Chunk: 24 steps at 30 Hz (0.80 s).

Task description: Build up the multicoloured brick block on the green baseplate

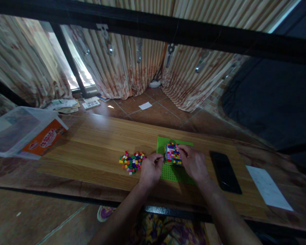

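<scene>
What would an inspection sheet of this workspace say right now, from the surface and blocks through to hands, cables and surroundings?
Surface: wood-look board, bare along much of its left half.
Job's things: multicoloured block build over a green baseplate; loose blocks heaped to its left.
Clutter: dark phone right of the baseplate; white sheet at the board's right end; clear tub with orange label at the left end.
Left hand: fingertips beside the build's left side; grip unclear.
Right hand: fingertips at the build's right side; grip unclear.
Cables: nothing seen.
Surroundings: striped curtains, tiled floor with papers.
</scene>
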Each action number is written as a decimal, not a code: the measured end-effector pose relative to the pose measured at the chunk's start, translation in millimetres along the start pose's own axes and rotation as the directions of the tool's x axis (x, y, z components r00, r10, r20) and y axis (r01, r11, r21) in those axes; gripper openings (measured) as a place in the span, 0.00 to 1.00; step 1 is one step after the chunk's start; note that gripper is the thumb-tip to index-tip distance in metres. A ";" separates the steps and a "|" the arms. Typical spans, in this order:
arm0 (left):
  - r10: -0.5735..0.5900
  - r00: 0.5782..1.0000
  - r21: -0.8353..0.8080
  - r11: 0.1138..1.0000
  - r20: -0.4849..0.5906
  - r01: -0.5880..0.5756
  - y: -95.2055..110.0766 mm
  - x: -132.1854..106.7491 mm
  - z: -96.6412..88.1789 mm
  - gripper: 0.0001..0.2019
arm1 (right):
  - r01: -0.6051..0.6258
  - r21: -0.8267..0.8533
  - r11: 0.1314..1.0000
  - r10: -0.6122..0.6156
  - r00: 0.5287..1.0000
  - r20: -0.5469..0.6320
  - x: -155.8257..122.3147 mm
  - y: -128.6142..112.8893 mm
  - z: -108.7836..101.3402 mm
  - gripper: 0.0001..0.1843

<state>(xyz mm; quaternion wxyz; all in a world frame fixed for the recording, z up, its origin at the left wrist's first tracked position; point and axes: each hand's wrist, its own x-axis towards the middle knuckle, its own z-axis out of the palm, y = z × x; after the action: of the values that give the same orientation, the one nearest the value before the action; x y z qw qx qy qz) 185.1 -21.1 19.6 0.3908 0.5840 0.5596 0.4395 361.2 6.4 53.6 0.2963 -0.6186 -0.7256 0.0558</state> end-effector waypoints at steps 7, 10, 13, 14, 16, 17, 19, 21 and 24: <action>0.004 1.000 0.006 1.000 -0.001 -0.004 0.6 1.0 -0.3 0.08 | 0.075 -0.108 0.991 -0.073 0.997 0.019 1.2 -0.2 3.6 0.15; -0.001 1.000 0.009 1.000 -0.002 0.001 0.6 0.9 -0.6 0.08 | 0.081 -0.093 0.992 -0.081 0.997 0.013 1.9 0.9 3.0 0.15; 0.005 1.000 -0.003 1.000 0.002 -0.005 1.4 0.7 -1.4 0.08 | 0.069 -0.084 0.994 -0.068 0.998 0.017 1.5 1.3 2.0 0.15; 0.007 1.000 -0.004 1.000 0.003 -0.007 1.7 0.7 -1.6 0.08 | 0.065 -0.085 0.994 -0.064 0.998 0.017 1.3 1.2 1.8 0.15; 0.007 1.000 -0.002 1.000 0.002 -0.007 2.1 0.7 -1.7 0.08 | 0.060 -0.095 0.994 -0.059 0.998 0.014 1.4 0.6 1.9 0.14; 0.006 1.000 -0.002 1.000 0.003 -0.006 2.1 0.8 -1.6 0.08 | 0.059 -0.102 0.993 -0.058 0.998 0.012 1.8 0.2 2.3 0.14; 0.002 1.000 -0.001 1.000 0.003 -0.002 2.0 0.9 -1.2 0.08 | 0.064 -0.109 0.992 -0.063 0.998 0.015 3.0 -0.6 3.6 0.14; 0.000 1.000 0.001 1.000 0.005 0.000 2.1 1.1 -1.0 0.08 | 0.079 -0.100 0.992 -0.077 0.997 0.023 4.4 -1.3 5.1 0.14; -0.006 1.000 0.011 1.000 0.006 0.006 3.4 0.9 -2.1 0.08 | 0.095 -0.071 0.993 -0.093 0.995 0.020 5.1 -1.7 7.2 0.14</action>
<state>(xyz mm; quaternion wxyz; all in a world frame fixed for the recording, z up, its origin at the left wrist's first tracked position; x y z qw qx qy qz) 184.2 -20.5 23.5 0.3908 0.5859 0.5623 0.4335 355.9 12.8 50.4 0.2700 -0.5936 -0.7578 0.0206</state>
